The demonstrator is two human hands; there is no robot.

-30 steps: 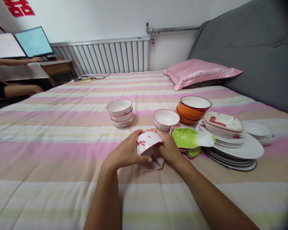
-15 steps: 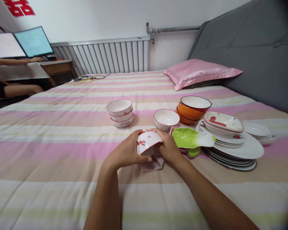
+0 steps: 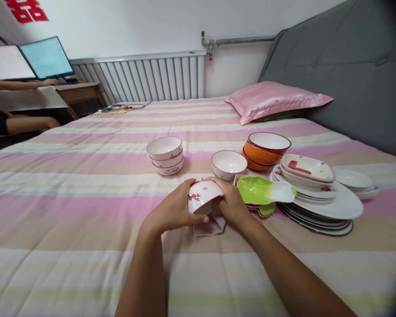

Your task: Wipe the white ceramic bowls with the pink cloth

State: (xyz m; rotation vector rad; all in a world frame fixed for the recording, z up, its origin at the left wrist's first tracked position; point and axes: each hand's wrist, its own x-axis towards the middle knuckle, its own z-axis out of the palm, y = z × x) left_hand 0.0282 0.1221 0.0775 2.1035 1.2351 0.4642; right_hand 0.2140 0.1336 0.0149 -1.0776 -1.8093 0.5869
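Note:
A white bowl (image 3: 203, 198) with red blossoms and a red rim is tilted on its side between my hands, low over the bed. My left hand (image 3: 173, 209) is closed round its left side, thumb along the lower rim. On the other side my right hand (image 3: 229, 200) presses a pale pink cloth (image 3: 213, 226) against the bowl; its fingertips are hidden. The cloth hangs below the bowl. Just beyond stands a single white bowl (image 3: 229, 164), upright. A stack of similar bowls (image 3: 165, 156) is to the left.
On the right are orange bowls (image 3: 264, 154), green leaf-shaped dishes (image 3: 260, 190) and a tall pile of plates (image 3: 346, 206). A pink pillow (image 3: 277, 99) lies by the grey headboard (image 3: 350, 66). Cables (image 3: 122, 108) lie at the far edge. Another person's arm (image 3: 16, 84) rests at a desk.

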